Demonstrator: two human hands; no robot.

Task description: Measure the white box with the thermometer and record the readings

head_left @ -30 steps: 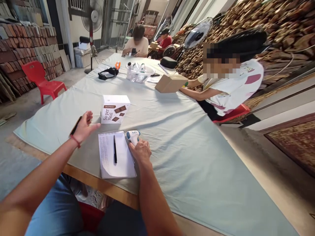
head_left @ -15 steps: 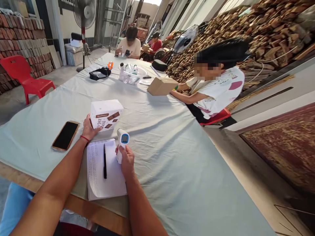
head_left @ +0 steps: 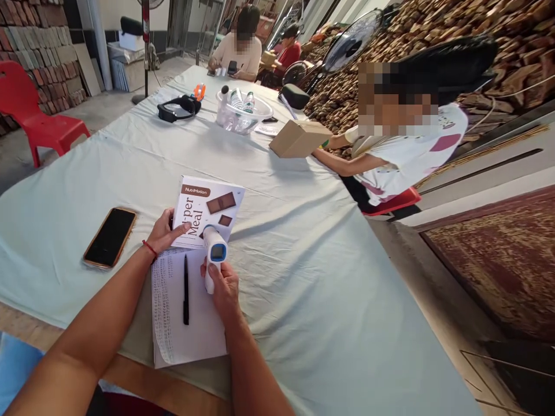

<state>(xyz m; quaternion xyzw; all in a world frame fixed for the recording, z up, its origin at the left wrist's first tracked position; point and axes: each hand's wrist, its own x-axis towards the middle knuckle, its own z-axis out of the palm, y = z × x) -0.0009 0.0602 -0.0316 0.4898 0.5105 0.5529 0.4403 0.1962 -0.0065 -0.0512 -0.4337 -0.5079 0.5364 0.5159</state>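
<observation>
With my left hand (head_left: 167, 232) I grip the left side of a white box (head_left: 219, 199) printed with brown bars, its lettered face tilted up toward me. My right hand (head_left: 223, 283) is wrapped round the handle of a white infrared thermometer (head_left: 212, 242) with a blue-rimmed screen. The thermometer's front end overlaps the lower part of the box in view; I cannot tell if they touch. Just below the box lies an open notebook (head_left: 203, 323) with handwritten columns on its left side. A black pen (head_left: 186, 289) rests on the page between my forearms.
A phone (head_left: 110, 237) lies left of my hand. Farther back are a black headset (head_left: 178, 108), a basin (head_left: 260, 110) of bottles and an orange tape dispenser (head_left: 199, 91). At the right a co-worker (head_left: 416, 133) holds a cardboard box (head_left: 299, 138); others sit at the far end.
My left hand has tilted the white box so its printed face turns up, and brought it nearer the thermometer. The thermometer has shifted slightly down. The camera view has moved a little.
</observation>
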